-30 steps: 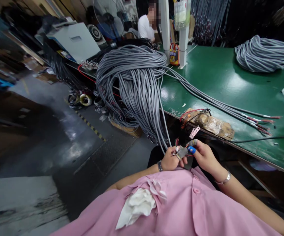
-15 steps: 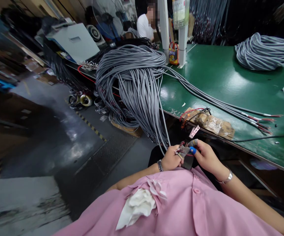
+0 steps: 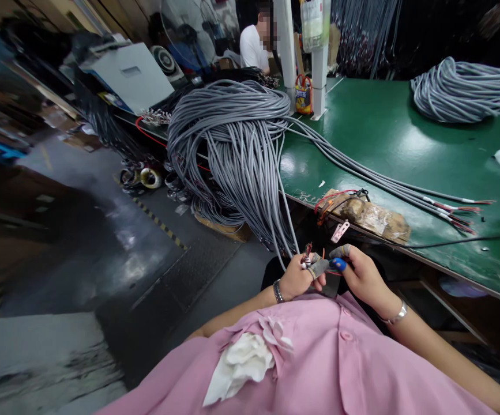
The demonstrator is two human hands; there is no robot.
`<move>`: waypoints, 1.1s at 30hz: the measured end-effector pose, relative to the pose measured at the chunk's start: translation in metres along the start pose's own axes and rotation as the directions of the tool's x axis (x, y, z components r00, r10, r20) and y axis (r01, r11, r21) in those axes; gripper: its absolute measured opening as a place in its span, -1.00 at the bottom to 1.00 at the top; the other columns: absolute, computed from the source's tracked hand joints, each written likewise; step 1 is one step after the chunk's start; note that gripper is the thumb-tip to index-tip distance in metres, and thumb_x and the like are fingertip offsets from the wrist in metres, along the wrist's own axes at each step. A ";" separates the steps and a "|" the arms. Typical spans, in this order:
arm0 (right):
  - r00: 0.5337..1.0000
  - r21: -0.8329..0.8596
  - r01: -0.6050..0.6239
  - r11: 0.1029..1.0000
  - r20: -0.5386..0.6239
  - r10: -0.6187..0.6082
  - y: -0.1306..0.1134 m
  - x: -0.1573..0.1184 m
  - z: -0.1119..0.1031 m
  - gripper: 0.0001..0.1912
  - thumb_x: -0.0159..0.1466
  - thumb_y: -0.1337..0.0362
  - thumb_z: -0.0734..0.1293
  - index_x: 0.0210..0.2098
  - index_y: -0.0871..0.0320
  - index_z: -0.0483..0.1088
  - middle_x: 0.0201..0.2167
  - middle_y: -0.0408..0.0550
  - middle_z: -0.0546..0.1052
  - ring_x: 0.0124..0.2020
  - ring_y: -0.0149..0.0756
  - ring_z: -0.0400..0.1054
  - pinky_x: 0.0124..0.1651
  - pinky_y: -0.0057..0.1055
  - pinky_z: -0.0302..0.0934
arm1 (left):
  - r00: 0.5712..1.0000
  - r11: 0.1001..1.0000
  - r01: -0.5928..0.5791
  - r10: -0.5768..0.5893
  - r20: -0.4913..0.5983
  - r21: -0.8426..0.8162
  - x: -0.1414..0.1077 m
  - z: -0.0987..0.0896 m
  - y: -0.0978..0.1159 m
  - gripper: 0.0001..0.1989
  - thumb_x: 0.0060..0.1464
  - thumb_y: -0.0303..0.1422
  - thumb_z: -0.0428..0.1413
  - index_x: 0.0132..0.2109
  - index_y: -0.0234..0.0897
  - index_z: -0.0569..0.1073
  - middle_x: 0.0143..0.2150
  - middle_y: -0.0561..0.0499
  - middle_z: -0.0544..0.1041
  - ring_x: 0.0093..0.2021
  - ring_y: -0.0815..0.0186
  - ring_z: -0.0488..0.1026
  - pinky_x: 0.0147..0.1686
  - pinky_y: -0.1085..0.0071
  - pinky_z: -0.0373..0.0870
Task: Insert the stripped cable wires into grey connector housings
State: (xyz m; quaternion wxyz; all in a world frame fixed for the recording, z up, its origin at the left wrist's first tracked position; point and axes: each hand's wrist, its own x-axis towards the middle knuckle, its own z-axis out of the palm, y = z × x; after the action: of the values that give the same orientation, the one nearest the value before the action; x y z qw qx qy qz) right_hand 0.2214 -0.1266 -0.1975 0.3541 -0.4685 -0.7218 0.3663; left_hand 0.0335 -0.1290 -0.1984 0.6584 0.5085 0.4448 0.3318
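Observation:
Close in front of my body, my left hand (image 3: 299,278) is closed around the end of a grey cable (image 3: 288,222), with thin coloured wires (image 3: 307,253) poking out above the fingers. Grey covers wrap its thumb and a finger. My right hand (image 3: 359,274) is pinched at the tips, a blue cover on the thumb and a grey one on a finger, against thin wires at the left thumb. The cable runs up to a large heap of grey cables (image 3: 236,144) hanging over the table edge.
On the green table (image 3: 383,138) lie several stripped cable ends (image 3: 452,212), a taped cardboard block (image 3: 368,216) with a pink clip (image 3: 340,231), and a coiled cable bundle (image 3: 466,92). White posts (image 3: 319,80) rise at the back. Beyond sits a person in white (image 3: 253,46).
My left hand has turned a little, and the wires now stand up more visibly above it. My right hand stays pinched close by. The view has shifted slightly.

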 end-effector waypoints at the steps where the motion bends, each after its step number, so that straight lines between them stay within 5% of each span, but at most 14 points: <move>1: 0.999 0.095 -0.051 0.994 0.006 0.051 0.001 0.001 0.002 -0.86 0.28 0.25 0.23 -0.19 0.13 0.34 -0.26 -0.02 0.46 -0.26 -0.26 0.34 -0.16 -0.29 0.23 | 1.000 1.000 -0.004 0.004 -0.021 -0.005 -0.001 0.001 0.000 -0.54 0.03 -0.03 0.13 -0.48 -0.40 0.37 -0.57 -0.04 0.45 -0.66 0.41 0.38 -0.65 0.52 0.28; 4: 0.963 0.404 -0.269 0.874 0.125 0.238 0.001 0.004 0.006 -0.74 0.24 0.10 0.30 -0.20 0.16 0.33 -0.31 -0.04 0.47 -0.33 -0.30 0.35 -0.26 -0.35 0.24 | 0.999 1.000 -0.019 0.018 -0.046 -0.008 -0.002 0.002 -0.002 -0.55 0.02 -0.03 0.14 -0.46 -0.40 0.37 -0.56 -0.05 0.45 -0.65 0.40 0.37 -0.65 0.51 0.30; 7: 0.917 0.498 -0.399 0.770 0.223 0.331 0.000 0.006 0.007 -0.67 0.16 0.04 0.38 -0.32 0.20 0.33 -0.45 -0.11 0.42 -0.44 -0.38 0.29 -0.37 -0.41 0.19 | 0.999 0.999 -0.041 0.041 -0.032 0.015 -0.003 0.003 -0.006 -0.57 0.01 -0.05 0.15 -0.46 -0.40 0.37 -0.55 -0.05 0.45 -0.63 0.40 0.38 -0.63 0.51 0.31; 18: 0.908 0.534 -0.409 0.740 0.160 0.387 -0.003 0.001 0.017 -0.75 0.10 0.18 0.41 -0.37 0.19 0.32 -0.48 -0.14 0.39 -0.48 -0.43 0.23 -0.39 -0.45 0.16 | 0.984 0.997 -0.055 0.062 -0.168 0.048 -0.001 0.003 -0.007 -0.60 0.06 -0.07 0.11 -0.44 -0.38 0.35 -0.57 -0.03 0.45 -0.64 0.41 0.39 -0.64 0.53 0.28; 21: 0.913 0.571 -0.384 0.726 0.115 0.392 -0.004 0.000 0.019 -0.77 0.11 0.20 0.40 -0.35 0.17 0.30 -0.44 -0.13 0.40 -0.43 -0.41 0.25 -0.35 -0.44 0.20 | 0.997 0.997 -0.040 0.044 -0.061 0.065 0.000 0.000 -0.014 -0.71 0.03 -0.19 0.15 -0.37 -0.36 0.35 -0.54 0.00 0.45 -0.63 0.40 0.39 -0.64 0.52 0.30; 26: 0.875 0.770 -0.327 0.547 0.029 0.483 -0.001 0.004 0.016 -0.75 0.10 0.18 0.41 -0.29 0.11 0.31 -0.39 -0.16 0.38 -0.44 -0.44 0.25 -0.34 -0.43 0.28 | 0.973 0.959 -0.173 0.131 0.191 0.223 -0.003 -0.006 -0.022 -0.81 -0.05 -0.32 0.19 -0.40 -0.37 0.38 -0.50 0.01 0.46 -0.56 0.44 0.40 -0.55 0.56 0.32; 29: 0.850 0.833 -0.331 0.444 0.058 0.524 0.005 0.004 0.012 -0.72 0.08 0.21 0.44 -0.24 0.10 0.35 -0.30 -0.14 0.41 -0.43 -0.46 0.27 -0.33 -0.43 0.29 | 0.993 0.987 -0.098 0.088 0.079 0.130 -0.005 -0.006 -0.023 -0.75 0.02 -0.23 0.15 -0.36 -0.37 0.36 -0.50 -0.01 0.47 -0.59 0.42 0.41 -0.59 0.55 0.32; 33: 0.854 0.822 -0.437 0.365 0.251 0.457 0.006 -0.001 0.014 -0.68 0.12 0.18 0.41 -0.16 0.14 0.38 -0.17 -0.02 0.44 -0.34 -0.38 0.33 -0.28 -0.37 0.31 | 0.998 0.998 -0.056 0.058 -0.039 0.042 -0.006 -0.003 -0.020 -0.68 0.05 -0.16 0.15 -0.38 -0.37 0.33 -0.52 -0.02 0.46 -0.61 0.39 0.42 -0.63 0.53 0.33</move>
State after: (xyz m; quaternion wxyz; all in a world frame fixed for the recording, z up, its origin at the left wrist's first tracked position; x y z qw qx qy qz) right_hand 0.2126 -0.1281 -0.2094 0.4324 -0.4107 -0.2847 0.7505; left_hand 0.0276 -0.1387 -0.2168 0.6292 0.5274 0.4499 0.3516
